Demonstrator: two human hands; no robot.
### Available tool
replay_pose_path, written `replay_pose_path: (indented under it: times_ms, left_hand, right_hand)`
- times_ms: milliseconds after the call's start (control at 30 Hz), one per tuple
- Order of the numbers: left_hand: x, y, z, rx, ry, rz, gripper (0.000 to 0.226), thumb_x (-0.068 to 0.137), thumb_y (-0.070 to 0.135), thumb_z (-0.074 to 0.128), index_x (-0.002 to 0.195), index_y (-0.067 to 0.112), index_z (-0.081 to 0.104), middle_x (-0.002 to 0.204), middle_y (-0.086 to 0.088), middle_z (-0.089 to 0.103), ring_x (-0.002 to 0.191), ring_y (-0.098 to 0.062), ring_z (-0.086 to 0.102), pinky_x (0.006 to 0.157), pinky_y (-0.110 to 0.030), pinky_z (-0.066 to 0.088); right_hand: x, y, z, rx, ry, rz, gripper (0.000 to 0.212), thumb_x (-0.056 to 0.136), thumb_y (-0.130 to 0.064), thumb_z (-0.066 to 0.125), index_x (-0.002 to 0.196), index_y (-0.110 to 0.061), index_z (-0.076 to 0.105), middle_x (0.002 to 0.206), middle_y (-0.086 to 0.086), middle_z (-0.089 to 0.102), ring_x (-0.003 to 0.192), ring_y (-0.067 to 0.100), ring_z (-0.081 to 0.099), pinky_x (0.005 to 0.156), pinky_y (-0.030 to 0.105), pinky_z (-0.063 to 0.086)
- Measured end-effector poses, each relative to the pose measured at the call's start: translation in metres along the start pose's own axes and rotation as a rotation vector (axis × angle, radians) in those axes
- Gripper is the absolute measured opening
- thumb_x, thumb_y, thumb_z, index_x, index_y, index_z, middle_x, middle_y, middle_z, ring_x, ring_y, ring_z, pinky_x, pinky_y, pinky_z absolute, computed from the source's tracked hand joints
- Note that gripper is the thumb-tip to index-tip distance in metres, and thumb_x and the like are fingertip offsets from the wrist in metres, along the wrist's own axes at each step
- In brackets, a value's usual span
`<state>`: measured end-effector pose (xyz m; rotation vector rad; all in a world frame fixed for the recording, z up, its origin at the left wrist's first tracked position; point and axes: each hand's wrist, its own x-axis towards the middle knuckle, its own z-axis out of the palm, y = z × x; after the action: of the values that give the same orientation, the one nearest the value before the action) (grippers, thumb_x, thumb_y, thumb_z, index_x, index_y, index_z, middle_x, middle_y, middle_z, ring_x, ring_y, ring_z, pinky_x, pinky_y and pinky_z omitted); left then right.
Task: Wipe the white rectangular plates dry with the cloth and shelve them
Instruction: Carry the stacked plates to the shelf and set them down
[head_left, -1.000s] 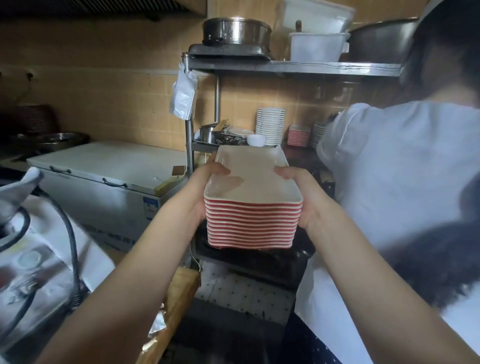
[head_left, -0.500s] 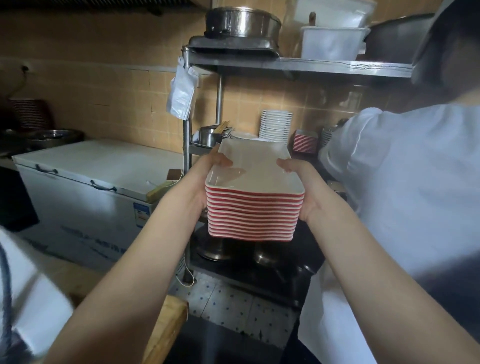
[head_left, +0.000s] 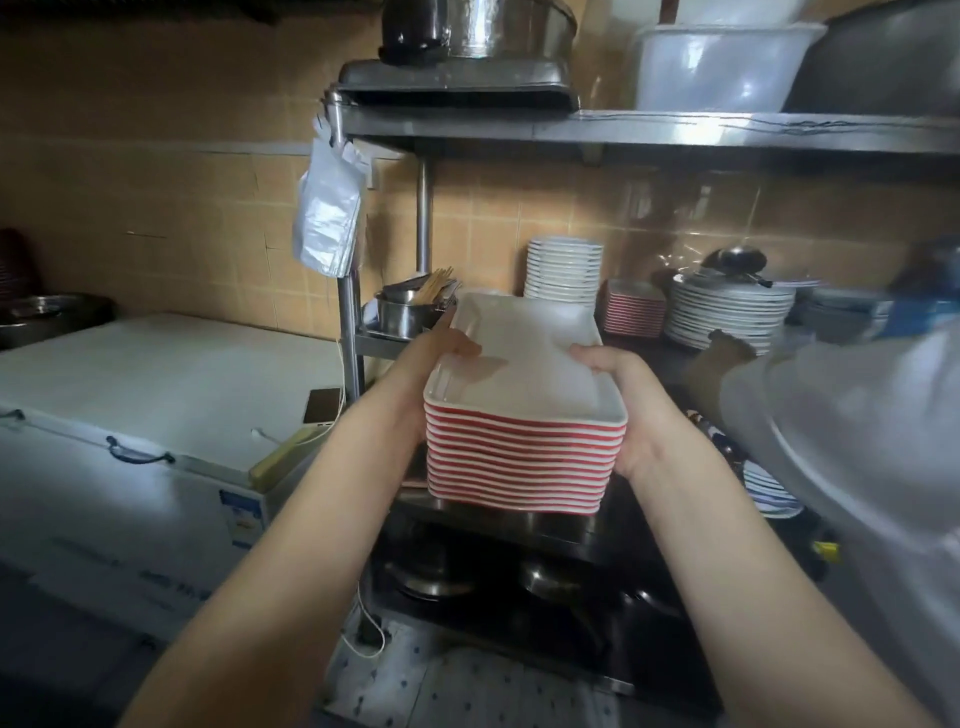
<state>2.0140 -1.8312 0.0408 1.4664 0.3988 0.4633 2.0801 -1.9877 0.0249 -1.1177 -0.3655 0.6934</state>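
Left of centre, our left hand (head_left: 434, 374) curls round one side of the stack of plates (head_left: 524, 457), thumb over the top rim. Our right hand (head_left: 626, 410) clasps the other side. The stack hangs in mid-frame before the rack shelf (head_left: 371, 343), so we judge wiping done and shelving left. Our fingers beneath are hidden, and a person's sleeve (head_left: 831, 426) at right covers the shelf's end.

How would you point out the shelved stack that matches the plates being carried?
On the steel rack against the tiled wall, look at the middle shelf behind the carried stack of rectangular plates. A short plate stack sits between a tall stack of white bowls and a stack of round plates. Of those three, only it has red-striped edges and square corners.
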Motion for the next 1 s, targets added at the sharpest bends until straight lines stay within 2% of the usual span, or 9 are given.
replay_pose_path:
  times_ms: [100,233,367,433,533,667,800,933,1000]
  left_hand:
    - [0.03,0.0,-0.007,0.078,0.029,-0.03,0.059,0.091,-0.007,0.041,0.147,0.007,0.026,0.143,-0.02,0.04,0.127,-0.035,0.045,0.093,-0.034,0.044]
    - [0.041,-0.015,-0.015,-0.215,-0.088,-0.011,0.074,0.073,-0.005,0.051,0.143,0.013,0.036,0.109,-0.014,0.059,0.081,-0.023,0.059,0.057,-0.023,0.053]
    - [0.048,-0.015,-0.015,-0.165,-0.125,-0.01,0.079,0.066,-0.001,0.052,0.142,0.012,0.036,0.111,-0.014,0.057,0.094,-0.03,0.058,0.068,-0.028,0.054]
    - [0.045,-0.012,-0.012,-0.032,-0.073,0.002,0.068,0.081,-0.009,0.049,0.144,0.011,0.032,0.124,-0.017,0.051,0.098,-0.032,0.056,0.071,-0.023,0.05]
    - [0.042,-0.013,-0.011,-0.077,-0.065,0.005,0.044,0.091,-0.01,0.031,0.127,0.013,0.043,0.095,-0.01,0.057,0.074,-0.02,0.054,0.046,-0.014,0.048]
    - [0.044,-0.01,-0.014,-0.005,-0.054,0.016,0.052,0.09,-0.01,0.038,0.14,0.006,0.036,0.122,-0.02,0.053,0.098,-0.026,0.048,0.078,-0.027,0.043]
    - [0.05,-0.016,-0.019,-0.102,-0.086,0.027,0.063,0.078,-0.002,0.051,0.139,0.006,0.038,0.099,-0.011,0.055,0.086,-0.025,0.055,0.066,-0.026,0.047]
    - [0.084,-0.021,-0.023,-0.004,-0.131,0.063,0.08,0.068,0.004,0.057,0.144,0.004,0.032,0.129,-0.022,0.05,0.117,-0.036,0.051,0.096,-0.038,0.045]
    - [0.107,-0.021,-0.025,0.084,-0.093,0.026,0.061,0.085,-0.002,0.052,0.143,0.002,0.034,0.135,-0.021,0.047,0.122,-0.036,0.048,0.099,-0.038,0.041]
  right_hand:
    - [0.027,0.0,0.004,0.003,0.003,-0.004,0.016,0.093,-0.016,0.045,0.089,-0.007,0.058,0.055,0.006,0.066,0.046,0.017,0.063,0.048,0.021,0.053]
    - [0.047,0.003,0.003,-0.016,0.001,0.0,0.015,0.092,-0.015,0.047,0.1,-0.008,0.059,0.06,0.006,0.068,0.05,0.018,0.066,0.048,0.024,0.053]
    - [0.054,0.007,-0.003,-0.028,0.012,0.002,0.017,0.091,-0.017,0.05,0.105,-0.01,0.058,0.062,0.006,0.069,0.055,0.019,0.067,0.05,0.026,0.054]
    - [0.054,0.006,-0.003,-0.032,-0.004,0.001,0.016,0.092,-0.017,0.048,0.102,-0.009,0.058,0.061,0.006,0.069,0.055,0.019,0.067,0.053,0.026,0.054]
    - [0.052,0.005,-0.002,-0.023,-0.021,0.005,0.016,0.093,-0.017,0.045,0.093,-0.008,0.058,0.057,0.006,0.068,0.049,0.017,0.066,0.053,0.023,0.053]
    - [0.054,0.008,-0.002,-0.032,-0.015,-0.002,0.016,0.093,-0.018,0.045,0.093,-0.007,0.057,0.057,0.007,0.067,0.051,0.018,0.065,0.057,0.026,0.053]
    - [0.066,0.007,-0.001,-0.046,0.029,0.008,0.017,0.091,-0.017,0.048,0.098,-0.005,0.058,0.063,0.011,0.067,0.061,0.023,0.063,0.06,0.03,0.053]
    - [0.089,0.007,0.002,-0.056,0.055,-0.007,0.019,0.09,-0.016,0.047,0.099,-0.002,0.057,0.073,0.015,0.062,0.066,0.026,0.06,0.067,0.034,0.05]
    - [0.105,0.007,0.002,-0.053,0.081,-0.018,0.017,0.091,-0.015,0.046,0.093,-0.002,0.057,0.067,0.014,0.062,0.062,0.025,0.06,0.065,0.033,0.049]
